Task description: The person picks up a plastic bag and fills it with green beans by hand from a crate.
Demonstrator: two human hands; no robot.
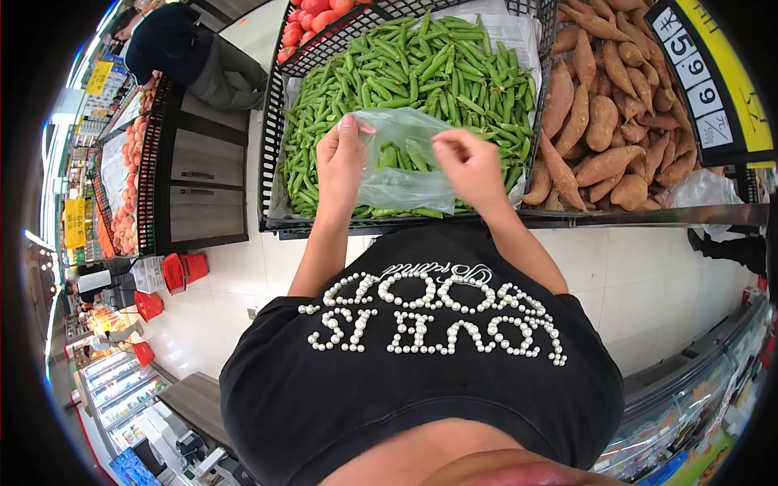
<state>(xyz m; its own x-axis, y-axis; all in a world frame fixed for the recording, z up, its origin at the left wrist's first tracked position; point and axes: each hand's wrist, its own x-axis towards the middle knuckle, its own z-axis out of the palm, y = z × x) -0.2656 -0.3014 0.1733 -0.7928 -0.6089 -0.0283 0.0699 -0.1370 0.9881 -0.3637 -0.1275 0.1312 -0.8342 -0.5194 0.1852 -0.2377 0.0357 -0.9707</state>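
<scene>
A thin clear plastic bag (397,188) is stretched between my two hands, close over a heap of green pea pods (389,69). My left hand (340,155) is closed, pinching the bag's left edge between thumb and fingers. On the other side, my right hand (472,162) has its fingers curled together at the bag's right edge. Green pods show in the middle of the bag, framed by its film. The heap lies on paper in a black plastic crate (272,162), just beyond my body.
Sweet potatoes (601,121) fill the bin at right, beside a yellow-edged price sign (705,77) and a crumpled plastic bag (703,191). Tomatoes (312,20) lie at the back. A person (174,53) stands by the left stand. Red baskets (185,271) are on the floor.
</scene>
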